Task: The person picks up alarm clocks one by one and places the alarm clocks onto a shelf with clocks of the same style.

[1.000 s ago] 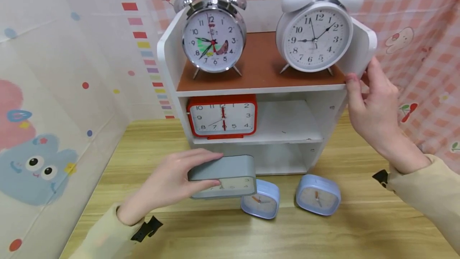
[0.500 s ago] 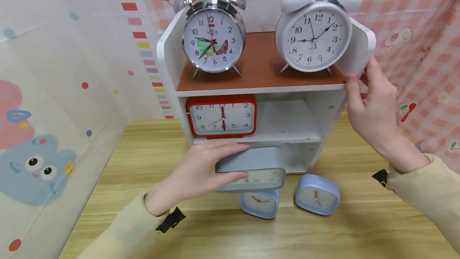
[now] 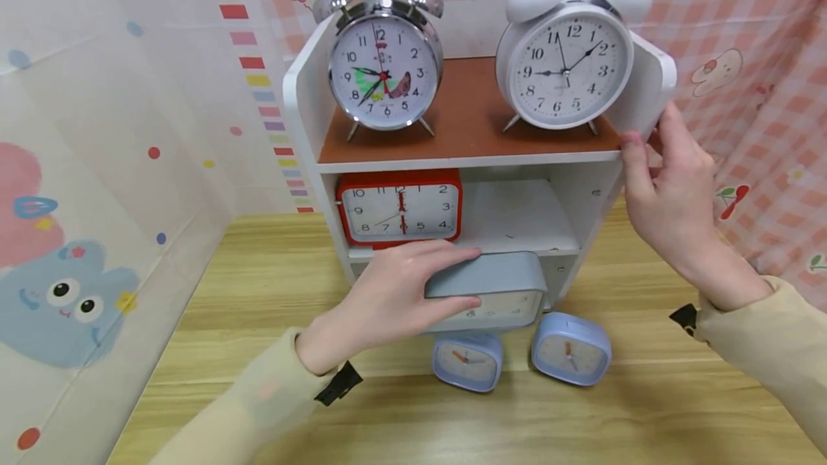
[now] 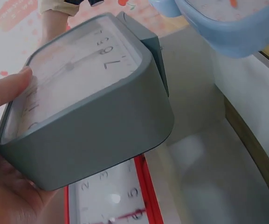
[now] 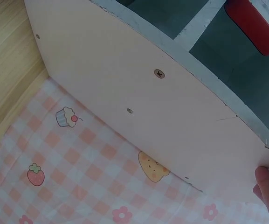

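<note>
My left hand (image 3: 403, 289) grips the left end of a grey-blue rectangular clock (image 3: 494, 273), thumb over its face and fingers over its top. The clock is in front of the white shelf unit (image 3: 533, 217), covering most of its lowest compartment in the head view. Seen from the left wrist, the clock (image 4: 101, 126) is tilted, with a red clock (image 4: 111, 198) beyond it. My right hand (image 3: 675, 196) holds the unit's right side panel, thumb tip at the front edge. The right wrist view shows a fingertip against the outer panel (image 5: 139, 93).
Two small light-blue clocks (image 3: 468, 364) (image 3: 571, 350) stand on the wooden table (image 3: 400, 422) before the shelf. A silver twin-bell clock (image 3: 385, 74) and a white one (image 3: 567, 70) stand on top. The red clock (image 3: 400, 207) occupies the middle compartment's left half.
My left hand has carried the grey-blue clock rightward and slightly up, from the unit's lower left towards its lower right. My right hand has stayed in place.
</note>
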Motion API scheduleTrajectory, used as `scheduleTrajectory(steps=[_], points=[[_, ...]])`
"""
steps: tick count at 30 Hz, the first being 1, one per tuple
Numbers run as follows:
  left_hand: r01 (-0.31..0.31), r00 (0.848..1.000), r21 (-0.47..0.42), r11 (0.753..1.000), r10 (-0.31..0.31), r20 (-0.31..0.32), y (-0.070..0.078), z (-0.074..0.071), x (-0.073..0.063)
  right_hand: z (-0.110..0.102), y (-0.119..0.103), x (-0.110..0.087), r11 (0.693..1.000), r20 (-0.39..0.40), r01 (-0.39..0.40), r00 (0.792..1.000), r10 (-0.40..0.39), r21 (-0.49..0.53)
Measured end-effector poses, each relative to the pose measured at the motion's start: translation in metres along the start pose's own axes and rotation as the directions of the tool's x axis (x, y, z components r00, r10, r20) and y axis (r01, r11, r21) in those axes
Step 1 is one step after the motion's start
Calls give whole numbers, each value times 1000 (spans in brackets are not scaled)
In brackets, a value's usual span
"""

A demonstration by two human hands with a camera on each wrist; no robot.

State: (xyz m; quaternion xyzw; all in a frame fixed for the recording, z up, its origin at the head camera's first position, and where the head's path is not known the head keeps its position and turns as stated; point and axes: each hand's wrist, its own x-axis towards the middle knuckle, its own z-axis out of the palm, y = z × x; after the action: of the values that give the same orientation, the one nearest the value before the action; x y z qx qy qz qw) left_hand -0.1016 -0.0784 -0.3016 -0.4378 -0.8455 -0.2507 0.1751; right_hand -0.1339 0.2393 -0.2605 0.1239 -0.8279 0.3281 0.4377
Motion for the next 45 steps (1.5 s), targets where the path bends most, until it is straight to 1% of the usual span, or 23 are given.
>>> scheduleTrajectory(steps=[3, 8, 13, 17, 21, 28, 34, 38, 42, 45], points=[[39, 999, -5, 999, -39, 21, 6, 4, 7, 0, 0, 0, 1000, 0, -3, 1000, 3, -2], [59, 998, -10, 998, -59, 35, 13, 9, 18, 1, 1, -1, 1000, -13, -6, 1000, 6, 2], [79, 997, -13, 997, -79, 22, 17, 12, 28, 1, 2, -1, 1000, -16, -4, 1000, 4, 1], [88, 996, -7, 996, -88, -4, 20, 11, 35, 2, 2, -1, 1000, -24, 2, 1000, -2, -1], [97, 995, 23, 995, -97, -15, 22, 11, 43, 2, 1, 0, 1000, -28, -2, 1000, 2, -2], [150, 988, 91, 984, -153, 22, 29, 9, 58, 2, 2, -1, 1000, -33, -10, 999, 10, -2], [159, 987, 89, 983, -160, 4, 30, 10, 68, 2, 2, -1, 1000, -31, -15, 999, 15, 2], [187, 982, 73, 980, -187, -7, 29, 10, 72, 2, 1, -1, 1000, -21, -18, 1000, 18, 6], [224, 975, 67, 972, -224, -8, 31, 9, 78, 2, 1, 0, 1000, -26, -12, 1000, 12, 8], [253, 967, 85, 964, -253, -10, 33, 8, 83, 1, 0, -1, 1000, -21, -12, 1000, 12, 1]])
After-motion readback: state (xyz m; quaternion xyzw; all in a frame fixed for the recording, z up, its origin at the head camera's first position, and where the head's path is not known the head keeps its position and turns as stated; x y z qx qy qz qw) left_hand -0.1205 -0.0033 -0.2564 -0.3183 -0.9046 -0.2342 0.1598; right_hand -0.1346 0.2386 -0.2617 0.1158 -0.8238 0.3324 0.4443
